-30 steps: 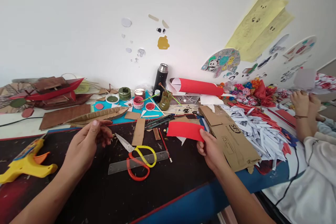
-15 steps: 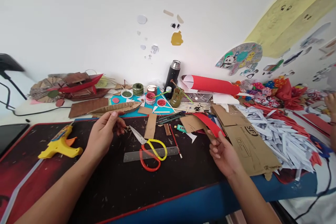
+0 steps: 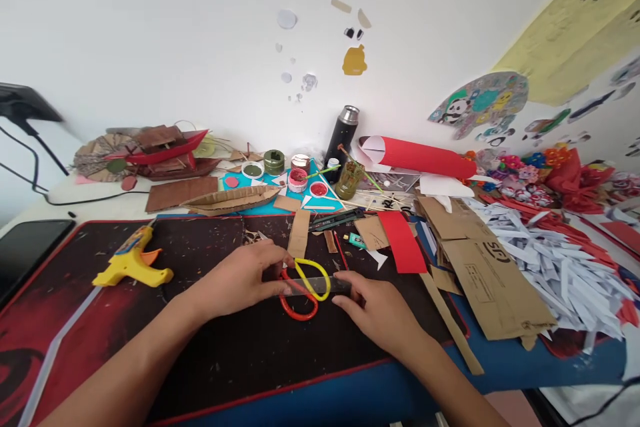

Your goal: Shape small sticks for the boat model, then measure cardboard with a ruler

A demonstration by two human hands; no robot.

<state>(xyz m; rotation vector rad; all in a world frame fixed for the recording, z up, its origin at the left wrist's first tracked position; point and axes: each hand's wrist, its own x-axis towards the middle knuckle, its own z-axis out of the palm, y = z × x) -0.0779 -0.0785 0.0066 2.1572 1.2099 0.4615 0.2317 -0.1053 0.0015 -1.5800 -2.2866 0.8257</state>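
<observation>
Both hands are at a clear ruler [image 3: 315, 285] at the middle of the dark mat. My left hand [image 3: 245, 278] pinches its left end, and my right hand [image 3: 373, 307] has its fingers closed on the right end. Scissors [image 3: 300, 313] with one red and one yellow handle loop lie at the ruler, their blades mostly hidden behind my left hand. Beyond my right hand lies a red strip [image 3: 404, 243]. A cardboard strip [image 3: 299, 233], a small green-labelled item [image 3: 357, 240] and a thin red pencil [image 3: 341, 250] are just past the ruler.
A yellow glue gun [image 3: 133, 263] lies at left. Paint jars [image 3: 274, 161], a black flask [image 3: 343, 140] and a cardboard boat shape [image 3: 230, 200] stand or lie behind. Flattened cardboard [image 3: 493, 287] and a pile of white paper strips [image 3: 555, 267] are at right.
Both hands have moved inward and taken hold of the ruler. My right hand has let go of the red strip, now lying flat. A long cardboard strip shows at right. The view has shifted.
</observation>
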